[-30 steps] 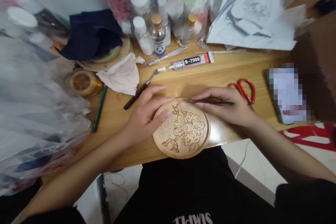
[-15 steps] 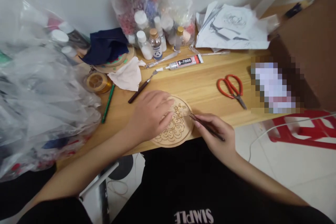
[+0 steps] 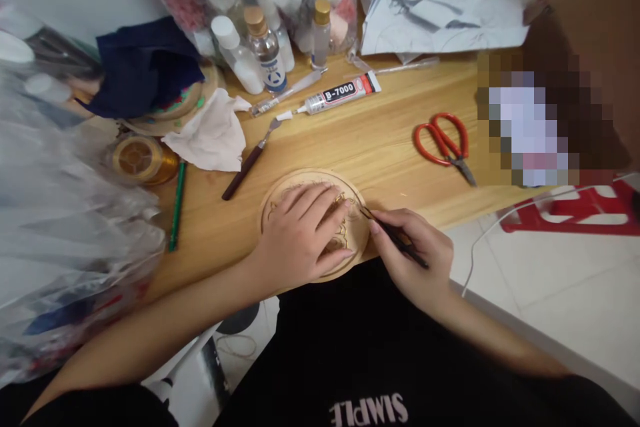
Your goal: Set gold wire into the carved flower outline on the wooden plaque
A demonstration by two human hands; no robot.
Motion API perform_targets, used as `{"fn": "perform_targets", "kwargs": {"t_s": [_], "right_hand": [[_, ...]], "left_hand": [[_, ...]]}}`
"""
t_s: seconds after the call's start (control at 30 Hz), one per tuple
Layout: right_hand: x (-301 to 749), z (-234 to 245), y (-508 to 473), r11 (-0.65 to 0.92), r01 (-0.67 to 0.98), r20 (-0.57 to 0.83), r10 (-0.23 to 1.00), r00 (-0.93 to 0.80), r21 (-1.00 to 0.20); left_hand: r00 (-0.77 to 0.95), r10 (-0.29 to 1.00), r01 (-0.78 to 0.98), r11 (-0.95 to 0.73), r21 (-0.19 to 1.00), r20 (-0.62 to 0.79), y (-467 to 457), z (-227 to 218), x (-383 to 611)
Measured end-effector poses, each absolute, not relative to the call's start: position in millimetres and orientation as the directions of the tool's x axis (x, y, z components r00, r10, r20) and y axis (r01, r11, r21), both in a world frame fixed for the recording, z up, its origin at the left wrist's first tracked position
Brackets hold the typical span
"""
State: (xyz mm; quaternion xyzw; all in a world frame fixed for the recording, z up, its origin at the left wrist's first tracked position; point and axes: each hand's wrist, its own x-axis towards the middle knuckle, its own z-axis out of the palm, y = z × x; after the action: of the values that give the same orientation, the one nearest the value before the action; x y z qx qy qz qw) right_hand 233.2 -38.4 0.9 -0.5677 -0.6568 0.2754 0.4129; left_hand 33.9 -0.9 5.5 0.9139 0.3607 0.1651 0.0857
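A round wooden disc with a gold wire flower pattern lies at the near edge of the wooden table. My left hand lies flat on top of it, fingers spread, covering most of the pattern. My right hand is at the disc's right rim, fingers pinched on thin dark tweezers whose tips touch the disc near the gold wire.
Red scissors lie to the right. A B-7000 glue tube, a dark-handled tool, a crumpled tissue, a gold wire spool, a green pencil, small bottles, paper sketches and plastic bags crowd the back and left.
My left hand slid further over the disc and now covers most of it. My right hand moved from behind the disc to its right rim, still holding the tweezers.
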Motion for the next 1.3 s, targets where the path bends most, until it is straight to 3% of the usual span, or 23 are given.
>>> {"fn": "perform_targets", "kwargs": {"t_s": [0.4, 0.93, 1.3], "right_hand": [[228, 2, -30, 0.206, 0.574, 0.224, 0.974, -0.04, -0.792], [233, 7, -22, 0.32, 0.603, 0.289, 0.945, -0.151, -0.731], [248, 12, -7, 0.405, 0.611, 0.251, 0.912, -0.325, -0.68]], "left_hand": [[0.692, 0.689, 0.648, -0.724, 0.236, 0.214, 0, 2, 36], [0.704, 0.685, 0.667, -0.728, 0.155, 0.189, -1, 5, 39], [0.712, 0.672, 0.659, -0.739, 0.135, 0.205, 0, 4, 39]]}}
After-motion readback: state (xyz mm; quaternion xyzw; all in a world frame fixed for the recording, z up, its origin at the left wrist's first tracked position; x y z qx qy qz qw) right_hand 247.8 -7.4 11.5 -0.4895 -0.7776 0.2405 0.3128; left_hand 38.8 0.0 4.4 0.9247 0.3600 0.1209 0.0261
